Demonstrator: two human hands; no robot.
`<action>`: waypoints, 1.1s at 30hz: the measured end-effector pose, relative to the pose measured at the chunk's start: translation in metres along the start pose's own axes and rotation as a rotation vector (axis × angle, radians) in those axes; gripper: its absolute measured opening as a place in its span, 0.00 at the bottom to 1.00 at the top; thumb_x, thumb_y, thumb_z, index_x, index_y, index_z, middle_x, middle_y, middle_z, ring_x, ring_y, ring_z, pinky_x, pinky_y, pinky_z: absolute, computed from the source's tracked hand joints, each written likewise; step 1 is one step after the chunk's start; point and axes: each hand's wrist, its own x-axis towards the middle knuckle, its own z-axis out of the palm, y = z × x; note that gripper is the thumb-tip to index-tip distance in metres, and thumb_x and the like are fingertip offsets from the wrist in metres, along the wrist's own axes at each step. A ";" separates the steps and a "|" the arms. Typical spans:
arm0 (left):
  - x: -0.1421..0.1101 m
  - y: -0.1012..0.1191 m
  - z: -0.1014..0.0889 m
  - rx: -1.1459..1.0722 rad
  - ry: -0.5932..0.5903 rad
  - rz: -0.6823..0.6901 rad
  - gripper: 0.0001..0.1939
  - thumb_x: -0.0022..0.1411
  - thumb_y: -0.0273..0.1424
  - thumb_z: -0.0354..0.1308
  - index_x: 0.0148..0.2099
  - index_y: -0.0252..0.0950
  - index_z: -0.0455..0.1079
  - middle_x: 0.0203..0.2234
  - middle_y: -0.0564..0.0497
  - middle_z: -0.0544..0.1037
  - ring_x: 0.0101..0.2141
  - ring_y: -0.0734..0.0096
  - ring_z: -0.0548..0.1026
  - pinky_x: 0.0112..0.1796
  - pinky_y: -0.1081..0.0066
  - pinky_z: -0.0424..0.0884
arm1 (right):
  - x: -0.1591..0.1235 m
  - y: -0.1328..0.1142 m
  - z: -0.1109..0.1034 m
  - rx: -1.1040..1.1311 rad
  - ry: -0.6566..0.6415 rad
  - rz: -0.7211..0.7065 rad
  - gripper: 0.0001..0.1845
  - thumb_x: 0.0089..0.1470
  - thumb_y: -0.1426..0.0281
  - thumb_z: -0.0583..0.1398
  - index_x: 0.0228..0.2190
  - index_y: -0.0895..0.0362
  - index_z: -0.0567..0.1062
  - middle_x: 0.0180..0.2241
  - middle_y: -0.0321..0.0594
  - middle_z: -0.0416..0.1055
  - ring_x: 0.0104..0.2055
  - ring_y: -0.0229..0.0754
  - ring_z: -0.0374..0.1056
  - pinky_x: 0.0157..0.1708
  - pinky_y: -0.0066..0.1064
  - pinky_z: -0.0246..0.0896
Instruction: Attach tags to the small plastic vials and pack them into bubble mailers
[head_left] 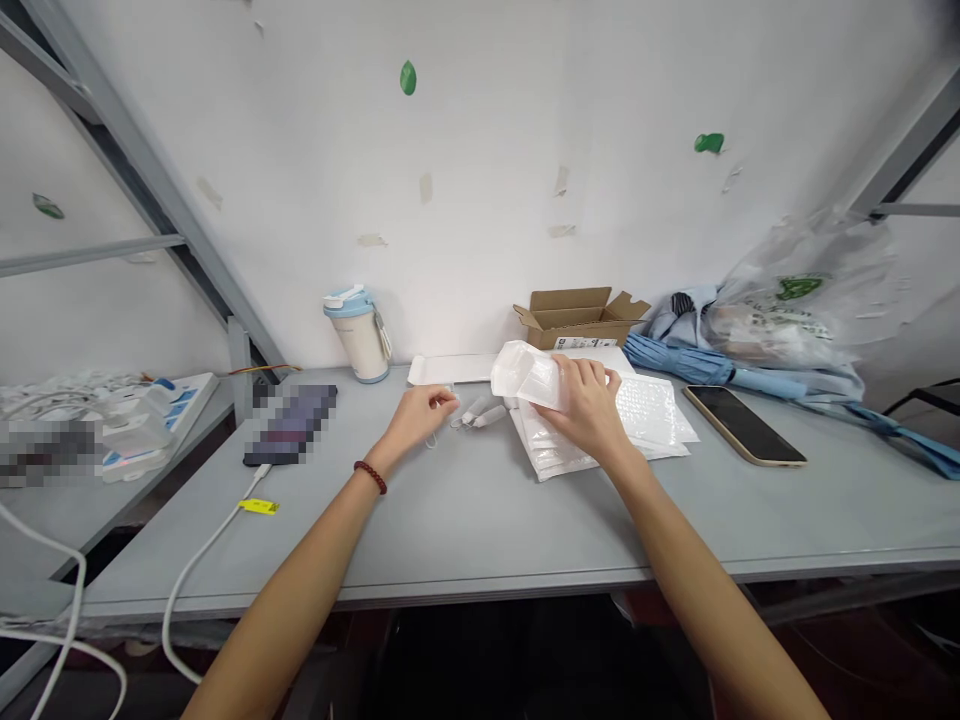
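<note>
My right hand (589,405) is closed around a white bubble mailer (525,378), lifted and tilted with its mouth end to the left. Beneath it lies a stack of similar white bubble mailers (652,415) on the grey table. My left hand (424,415) is closed in a pinch over the table, left of the mailers. Whatever sits between its fingertips is too small to name; a thin white loop hangs just below. Several small white pieces with cord loops (480,413) lie between the two hands. A flat white strip or packet (457,368) rests behind them.
A cardboard box (577,315) with raised flaps stands against the wall. To the left are a tumbler (358,335) and a phone (296,425) on a white cable. At right lie a dark phone (745,425), a blue umbrella (682,358) and a plastic bag (802,310).
</note>
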 end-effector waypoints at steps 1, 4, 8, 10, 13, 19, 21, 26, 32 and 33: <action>-0.001 -0.001 0.004 0.104 -0.032 0.047 0.09 0.52 0.36 0.57 0.29 0.37 0.73 0.27 0.49 0.76 0.30 0.65 0.70 0.31 0.70 0.63 | 0.000 0.000 0.000 0.002 -0.006 -0.002 0.30 0.51 0.58 0.55 0.52 0.59 0.60 0.45 0.52 0.65 0.48 0.55 0.54 0.47 0.48 0.44; -0.006 0.000 0.015 0.317 -0.085 0.117 0.09 0.52 0.37 0.56 0.31 0.38 0.74 0.30 0.47 0.75 0.37 0.59 0.69 0.33 0.68 0.63 | -0.001 -0.002 0.001 0.014 -0.008 -0.022 0.29 0.51 0.59 0.54 0.53 0.58 0.60 0.45 0.51 0.65 0.48 0.55 0.54 0.47 0.48 0.43; -0.010 0.003 0.020 0.359 -0.079 0.108 0.09 0.55 0.35 0.53 0.29 0.37 0.72 0.31 0.45 0.75 0.38 0.57 0.68 0.33 0.67 0.62 | -0.001 -0.004 0.001 0.017 -0.010 -0.026 0.28 0.52 0.59 0.53 0.52 0.58 0.60 0.45 0.51 0.65 0.48 0.55 0.55 0.47 0.47 0.44; -0.009 0.006 0.019 0.329 -0.076 0.108 0.09 0.55 0.33 0.53 0.28 0.37 0.71 0.29 0.46 0.74 0.37 0.59 0.68 0.33 0.68 0.62 | -0.001 -0.005 0.001 0.008 -0.016 -0.023 0.27 0.52 0.59 0.54 0.51 0.58 0.61 0.45 0.51 0.65 0.48 0.54 0.55 0.47 0.47 0.44; -0.007 0.011 0.014 0.163 -0.041 0.078 0.08 0.54 0.33 0.54 0.27 0.37 0.71 0.28 0.49 0.74 0.31 0.65 0.67 0.32 0.70 0.62 | -0.001 -0.004 0.000 -0.002 -0.026 -0.014 0.28 0.51 0.59 0.54 0.51 0.59 0.61 0.45 0.50 0.65 0.48 0.54 0.55 0.48 0.47 0.44; -0.003 0.021 -0.006 -0.469 0.054 -0.160 0.13 0.51 0.40 0.60 0.31 0.34 0.69 0.20 0.57 0.67 0.17 0.81 0.57 0.21 0.75 0.54 | 0.000 -0.003 -0.001 -0.003 -0.013 -0.011 0.28 0.51 0.59 0.54 0.51 0.59 0.61 0.45 0.50 0.65 0.47 0.54 0.55 0.48 0.47 0.44; -0.002 0.021 -0.012 -0.614 0.101 -0.153 0.14 0.49 0.40 0.62 0.31 0.34 0.69 0.19 0.58 0.65 0.16 0.83 0.57 0.20 0.76 0.54 | -0.001 -0.004 0.000 -0.008 -0.008 -0.024 0.28 0.51 0.59 0.54 0.51 0.59 0.61 0.44 0.51 0.65 0.47 0.54 0.55 0.48 0.47 0.43; -0.003 0.022 -0.012 -0.737 0.148 -0.093 0.14 0.46 0.39 0.65 0.30 0.34 0.70 0.21 0.56 0.67 0.18 0.83 0.59 0.20 0.77 0.56 | -0.002 -0.004 0.003 -0.041 -0.048 -0.061 0.29 0.51 0.59 0.55 0.52 0.59 0.60 0.45 0.51 0.65 0.48 0.54 0.54 0.47 0.46 0.44; -0.006 0.031 -0.010 -0.743 0.193 -0.045 0.14 0.45 0.39 0.66 0.30 0.34 0.72 0.24 0.55 0.70 0.20 0.82 0.60 0.21 0.77 0.58 | -0.002 -0.003 0.004 -0.059 -0.047 -0.096 0.30 0.51 0.59 0.55 0.53 0.58 0.59 0.45 0.51 0.64 0.48 0.54 0.54 0.47 0.45 0.44; -0.006 0.032 -0.010 -0.748 0.200 -0.034 0.13 0.46 0.38 0.66 0.30 0.34 0.72 0.24 0.55 0.70 0.20 0.82 0.60 0.21 0.77 0.58 | -0.002 -0.003 0.004 -0.063 -0.052 -0.095 0.29 0.51 0.59 0.55 0.53 0.59 0.59 0.45 0.51 0.64 0.48 0.54 0.54 0.47 0.45 0.44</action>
